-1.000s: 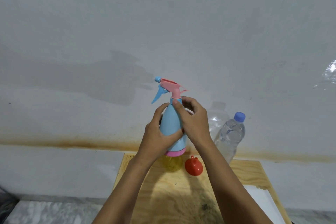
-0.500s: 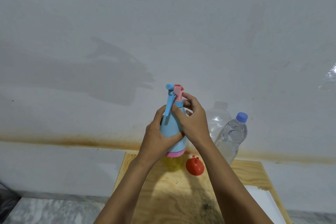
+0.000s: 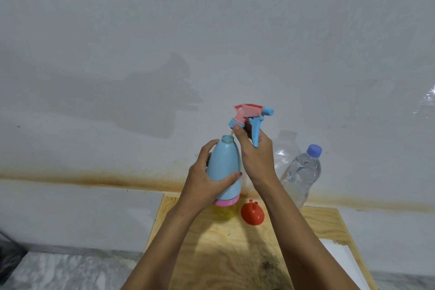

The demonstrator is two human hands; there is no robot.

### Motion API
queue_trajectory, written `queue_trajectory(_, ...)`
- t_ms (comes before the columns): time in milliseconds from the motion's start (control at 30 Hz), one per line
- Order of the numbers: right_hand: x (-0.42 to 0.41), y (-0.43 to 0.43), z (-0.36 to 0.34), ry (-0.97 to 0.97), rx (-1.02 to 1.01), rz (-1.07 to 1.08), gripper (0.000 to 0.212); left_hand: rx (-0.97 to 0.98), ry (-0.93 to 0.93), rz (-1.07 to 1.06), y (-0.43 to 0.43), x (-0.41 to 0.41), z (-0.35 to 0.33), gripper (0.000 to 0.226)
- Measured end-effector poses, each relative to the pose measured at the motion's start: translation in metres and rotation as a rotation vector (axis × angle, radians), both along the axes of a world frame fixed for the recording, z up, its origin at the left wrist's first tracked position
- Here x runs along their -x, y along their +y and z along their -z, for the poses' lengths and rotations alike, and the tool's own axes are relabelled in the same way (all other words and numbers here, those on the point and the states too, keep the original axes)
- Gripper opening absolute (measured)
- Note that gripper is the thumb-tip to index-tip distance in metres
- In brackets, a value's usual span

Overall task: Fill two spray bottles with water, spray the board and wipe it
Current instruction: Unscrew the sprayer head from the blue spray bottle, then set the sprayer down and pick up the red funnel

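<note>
The left hand wraps its fingers round the blue spray bottle, holding it upright above the wooden board; the right hand pinches the pink-and-blue spray head just above the bottle's open neck; the step in hand looks like opening the first bottle for filling. A red funnel lies below the right wrist; a capped water bottle stands just right of that hand; a yellow bottle sits under the left hand. Next, probably, the head must be set down, freeing the right hand to seat the funnel squarely in the narrow neck.
</note>
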State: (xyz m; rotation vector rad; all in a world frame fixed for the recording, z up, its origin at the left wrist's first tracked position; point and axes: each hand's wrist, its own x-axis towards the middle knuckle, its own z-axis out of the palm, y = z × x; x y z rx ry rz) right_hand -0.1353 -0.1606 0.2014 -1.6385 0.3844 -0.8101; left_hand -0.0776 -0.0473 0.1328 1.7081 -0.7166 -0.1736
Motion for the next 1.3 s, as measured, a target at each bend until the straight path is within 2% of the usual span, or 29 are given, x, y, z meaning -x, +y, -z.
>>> queue_trajectory(167, 0.001, -0.003, -0.001, -0.022, 0.034, 0.013, 0.012, 0.013, 0.057, 0.022, 0.002, -0.003, 0.016, 0.085)
queue_trajectory(233, 0.001, -0.006, 0.003, -0.035, 0.035, 0.02, 0.027, -0.009, 0.063, 0.025, 0.002, -0.005, 0.026, 0.082)
queue_trajectory(300, 0.003, -0.008, 0.005, -0.054, 0.048, 0.031, 0.033, -0.042, 0.053, 0.03, 0.003, -0.005, 0.037, 0.079)
queue_trajectory(467, 0.011, -0.013, 0.0, -0.138, 0.068, 0.111, 0.031, -0.102, 0.068, 0.042, 0.006, -0.005, 0.061, 0.077)
queue_trajectory(567, 0.017, -0.015, -0.006, -0.184, 0.063, 0.154, 0.012, -0.119, 0.087, 0.035, 0.009, -0.005, 0.076, 0.075)
queue_trajectory(667, 0.025, -0.023, 0.006, -0.158, 0.07, 0.191, 0.01, -0.147, 0.114, 0.0, 0.011, -0.002, 0.095, 0.072)
queue_trajectory(733, 0.032, -0.03, 0.028, -0.08, 0.069, 0.198, 0.006, -0.179, 0.136, -0.039, 0.013, 0.001, 0.111, 0.076)
queue_trajectory(867, 0.047, -0.036, 0.094, 0.163, 0.026, 0.2, 0.016, -0.222, 0.2, -0.08, 0.018, 0.017, 0.143, 0.074)
queue_trajectory(1000, 0.063, -0.036, 0.159, 0.331, -0.043, 0.207, 0.017, -0.283, 0.143, -0.091, 0.019, 0.035, 0.168, 0.077)
queue_trajectory(1133, 0.077, -0.038, 0.202, 0.517, -0.026, 0.257, 0.013, -0.327, 0.17, -0.11, 0.022, 0.047, 0.19, 0.081)
queue_trajectory(1300, 0.084, -0.032, 0.24, 0.732, 0.019, 0.191, 0.028, -0.376, 0.217, -0.135, 0.028, 0.057, 0.209, 0.081)
